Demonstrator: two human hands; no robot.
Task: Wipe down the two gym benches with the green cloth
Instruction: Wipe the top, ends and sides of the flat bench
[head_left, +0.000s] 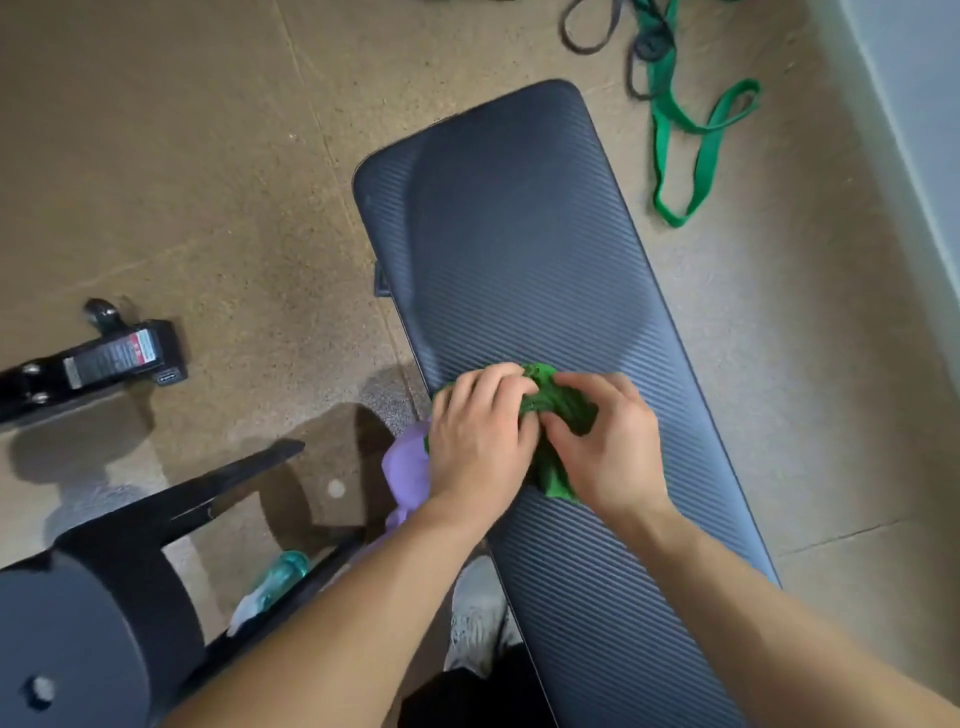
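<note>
both hands (540, 441) bunching green cloth (558, 415), bench (519, 249)

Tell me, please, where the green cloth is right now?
The green cloth lies bunched on the black bench pad, between the left hand and right hand.

I noted the counter (524, 249) as dark grey-blue with fine diagonal ribbing. Cloth (558, 410) was bright green; a lilac cloth (408, 462) beside it. Floor (182, 182) speckled tan. Resistance band (680, 156) green, bottle (283, 571) teal.
</note>
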